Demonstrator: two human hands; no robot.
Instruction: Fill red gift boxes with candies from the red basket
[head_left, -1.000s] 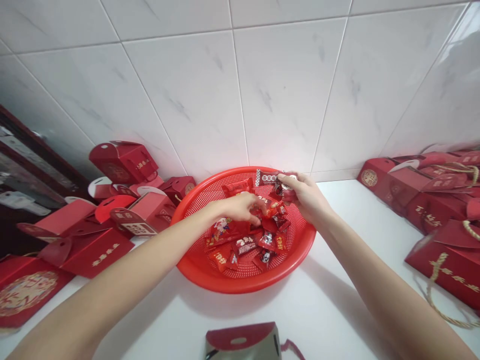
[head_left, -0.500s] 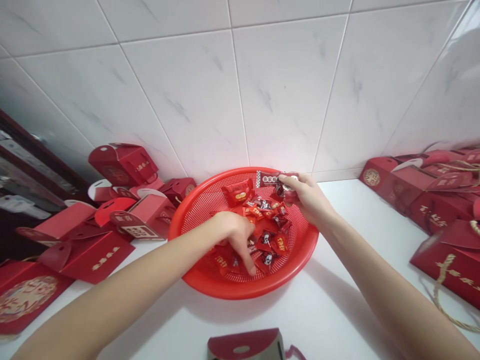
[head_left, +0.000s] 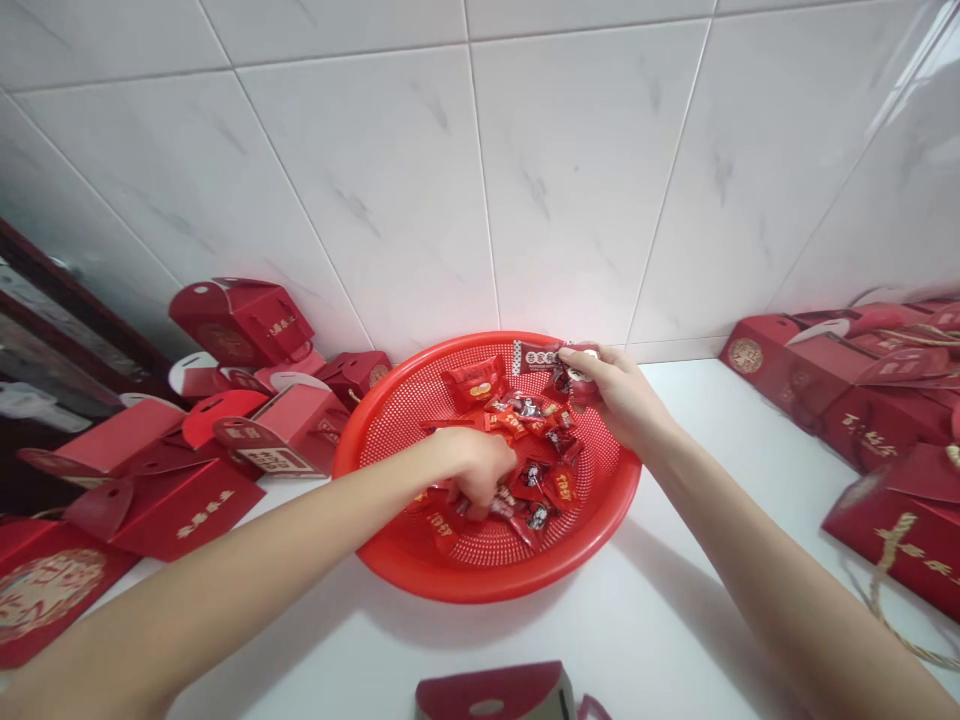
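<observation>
A red plastic basket (head_left: 491,590) with a perforated inside holds several wrapped candies (head_left: 561,487) in red and dark wrappers. My left hand (head_left: 480,470) reaches down into it, fingers curled and closed among the candies; whatever they grip is hidden beneath the hand. Over the basket's right rim, my right hand (head_left: 611,390) is closed on small wrapped snacks, and a dark red packet (head_left: 538,357) with white lettering sticks out past the thumb. A larger red packet (head_left: 476,382) lies near the back of the basket.
Red gift boxes (head_left: 247,320) are piled to the left, and more boxes (head_left: 832,370) with rope handles stand to the right. Another box (head_left: 491,690) is at the front edge of view. White tiled wall (head_left: 577,190) rises behind the white tabletop (head_left: 675,620).
My left hand has drawn its thumb and fingers together and shifted slightly among the candies. My right hand stays at the rim with its packets. The view has tilted slightly.
</observation>
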